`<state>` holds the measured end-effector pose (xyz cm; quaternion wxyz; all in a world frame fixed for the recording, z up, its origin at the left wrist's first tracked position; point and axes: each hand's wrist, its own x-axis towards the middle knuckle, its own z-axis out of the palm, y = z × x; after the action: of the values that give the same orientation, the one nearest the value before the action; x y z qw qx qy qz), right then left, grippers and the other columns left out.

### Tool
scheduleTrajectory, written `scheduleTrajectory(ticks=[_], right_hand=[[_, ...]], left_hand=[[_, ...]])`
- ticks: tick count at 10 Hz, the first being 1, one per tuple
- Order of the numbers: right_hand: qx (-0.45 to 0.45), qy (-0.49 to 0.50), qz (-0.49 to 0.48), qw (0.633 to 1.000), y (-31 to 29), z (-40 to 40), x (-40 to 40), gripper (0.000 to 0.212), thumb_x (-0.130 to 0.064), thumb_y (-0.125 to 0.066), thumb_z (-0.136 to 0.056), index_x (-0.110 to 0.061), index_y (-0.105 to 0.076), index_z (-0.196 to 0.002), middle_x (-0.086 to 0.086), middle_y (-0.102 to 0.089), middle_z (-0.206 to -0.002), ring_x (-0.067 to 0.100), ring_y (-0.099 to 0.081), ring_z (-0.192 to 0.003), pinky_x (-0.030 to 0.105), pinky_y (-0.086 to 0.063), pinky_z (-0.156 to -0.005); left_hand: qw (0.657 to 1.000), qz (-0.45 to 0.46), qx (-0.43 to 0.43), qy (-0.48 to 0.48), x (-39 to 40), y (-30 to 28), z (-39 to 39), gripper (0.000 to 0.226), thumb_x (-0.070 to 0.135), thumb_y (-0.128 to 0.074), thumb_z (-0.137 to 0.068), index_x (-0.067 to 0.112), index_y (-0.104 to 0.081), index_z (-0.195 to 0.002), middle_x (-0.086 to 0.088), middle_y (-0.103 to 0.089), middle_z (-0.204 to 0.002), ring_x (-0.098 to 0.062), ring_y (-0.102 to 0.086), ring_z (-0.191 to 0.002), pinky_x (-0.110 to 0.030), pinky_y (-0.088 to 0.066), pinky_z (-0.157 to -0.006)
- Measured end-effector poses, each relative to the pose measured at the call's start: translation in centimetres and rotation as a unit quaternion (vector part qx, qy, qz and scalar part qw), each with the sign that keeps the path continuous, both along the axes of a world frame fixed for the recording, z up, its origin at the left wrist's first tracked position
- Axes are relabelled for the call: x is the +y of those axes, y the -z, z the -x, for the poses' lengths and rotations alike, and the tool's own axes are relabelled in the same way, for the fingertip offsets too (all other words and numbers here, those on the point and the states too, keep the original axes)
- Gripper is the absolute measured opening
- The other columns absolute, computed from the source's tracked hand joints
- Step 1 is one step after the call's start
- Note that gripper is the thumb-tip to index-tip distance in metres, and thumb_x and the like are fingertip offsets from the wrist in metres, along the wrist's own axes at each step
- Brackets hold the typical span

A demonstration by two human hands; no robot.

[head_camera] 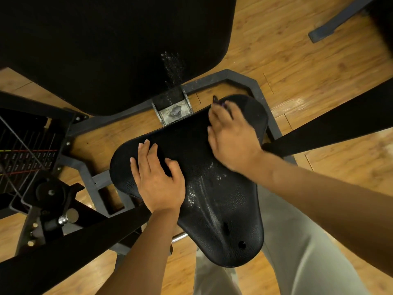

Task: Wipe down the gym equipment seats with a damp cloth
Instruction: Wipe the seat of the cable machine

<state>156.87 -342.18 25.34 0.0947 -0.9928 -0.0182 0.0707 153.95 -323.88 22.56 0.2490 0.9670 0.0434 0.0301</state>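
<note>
A black textured gym seat (212,194) fills the middle of the head view, with wet shiny spots near its centre. My left hand (158,177) lies flat on the seat's left part, fingers spread, holding nothing. My right hand (231,137) presses on the seat's far right corner. A dark cloth (221,102) shows only as a small purple-black edge past its fingertips; the rest is hidden under the hand. The black backrest pad (106,50) stands behind the seat.
A grey steel frame (244,78) runs around the seat on the wooden floor (308,71). A weight stack with cables (25,158) and a chrome pin (68,217) sit at the left. Black machine arms (340,122) cross both sides. My light trousers (297,252) are below.
</note>
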Motion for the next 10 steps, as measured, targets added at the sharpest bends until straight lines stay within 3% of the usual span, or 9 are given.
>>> scheduleTrajectory(ticks=[1,2,3,4,5,6,7,9,10], right_hand=[[0.011,-0.128,0.032,0.991,-0.8,1.9,-0.8,0.06,-0.026,-0.029,-0.096,0.011,-0.049,-0.138,0.025,-0.053,-0.14,0.039,-0.046,-0.133,0.052,-0.03,-0.118],[-0.016,-0.159,0.038,0.986,0.0,0.4,-2.7,0.053,-0.018,-0.039,-0.095,0.011,-0.05,-0.138,0.026,-0.057,-0.136,0.039,-0.052,-0.127,0.048,-0.034,-0.114],[0.011,-0.085,0.013,0.996,0.6,-1.6,-4.1,0.05,-0.014,-0.054,-0.097,0.004,-0.046,-0.144,0.023,-0.052,-0.142,0.042,-0.048,-0.132,0.048,-0.043,-0.107],[0.033,0.03,-0.009,0.999,0.8,-3.6,-5.1,0.049,-0.018,-0.047,-0.105,0.0,-0.037,-0.15,0.018,-0.042,-0.152,0.038,-0.034,-0.143,0.045,-0.035,-0.114],[0.021,0.094,-0.027,0.995,0.7,-3.6,-4.6,0.044,-0.015,-0.05,-0.102,0.003,-0.047,-0.143,0.02,-0.05,-0.143,0.04,-0.04,-0.137,0.047,-0.042,-0.11],[-0.015,0.091,-0.028,0.995,0.3,0.3,-3.5,0.047,-0.021,-0.048,-0.1,0.004,-0.052,-0.139,0.021,-0.054,-0.138,0.043,-0.043,-0.134,0.051,-0.044,-0.108],[0.013,0.055,-0.049,0.997,-0.6,4.7,-3.5,0.058,-0.038,-0.039,-0.101,-0.001,-0.044,-0.146,0.016,-0.043,-0.15,0.039,-0.029,-0.144,0.049,-0.03,-0.119],[0.016,0.034,-0.074,0.997,0.9,1.3,-5.9,0.051,-0.033,-0.042,-0.102,0.0,-0.051,-0.14,0.019,-0.046,-0.148,0.039,-0.037,-0.141,0.049,-0.035,-0.116],[0.015,0.117,-0.093,0.989,1.4,-2.2,-6.7,0.047,-0.027,-0.05,-0.104,-0.001,-0.047,-0.143,0.017,-0.042,-0.151,0.034,-0.033,-0.143,0.044,-0.03,-0.119]], left_hand=[[1.0,-0.001,0.0,-0.001,0.1,0.1,0.0,0.044,0.023,-0.043,-0.096,0.001,-0.057,-0.131,-0.013,-0.051,-0.146,-0.023,-0.036,-0.145,-0.044,-0.017,-0.125],[1.0,0.0,0.001,0.0,0.1,0.1,0.0,0.044,0.024,-0.043,-0.096,0.002,-0.056,-0.132,-0.012,-0.051,-0.147,-0.023,-0.036,-0.146,-0.042,-0.016,-0.125],[1.0,0.003,0.001,-0.001,0.2,0.1,0.0,0.043,0.024,-0.043,-0.097,0.003,-0.056,-0.133,-0.012,-0.051,-0.147,-0.022,-0.035,-0.146,-0.04,-0.014,-0.125],[1.0,0.005,0.001,-0.003,0.2,0.1,0.1,0.043,0.023,-0.044,-0.096,0.003,-0.056,-0.133,-0.012,-0.05,-0.147,-0.022,-0.035,-0.146,-0.039,-0.013,-0.125],[1.0,0.006,-0.001,-0.001,0.2,0.2,0.1,0.043,0.023,-0.044,-0.097,0.002,-0.056,-0.132,-0.012,-0.051,-0.147,-0.022,-0.035,-0.146,-0.039,-0.013,-0.125],[1.0,0.005,-0.002,0.0,0.2,0.2,0.0,0.043,0.023,-0.043,-0.097,0.002,-0.056,-0.132,-0.012,-0.051,-0.147,-0.023,-0.035,-0.146,-0.039,-0.013,-0.125],[1.0,0.003,-0.002,0.001,0.3,0.2,0.0,0.043,0.023,-0.044,-0.097,0.002,-0.056,-0.132,-0.013,-0.051,-0.147,-0.023,-0.036,-0.145,-0.039,-0.013,-0.125],[1.0,0.002,-0.004,0.002,0.3,0.2,0.1,0.042,0.022,-0.045,-0.097,0.001,-0.056,-0.131,-0.013,-0.051,-0.147,-0.023,-0.036,-0.145,-0.04,-0.014,-0.125],[1.0,0.004,-0.007,0.002,0.3,0.2,0.1,0.043,0.024,-0.043,-0.097,0.001,-0.056,-0.131,-0.014,-0.051,-0.146,-0.024,-0.037,-0.145,-0.04,-0.015,-0.125]])
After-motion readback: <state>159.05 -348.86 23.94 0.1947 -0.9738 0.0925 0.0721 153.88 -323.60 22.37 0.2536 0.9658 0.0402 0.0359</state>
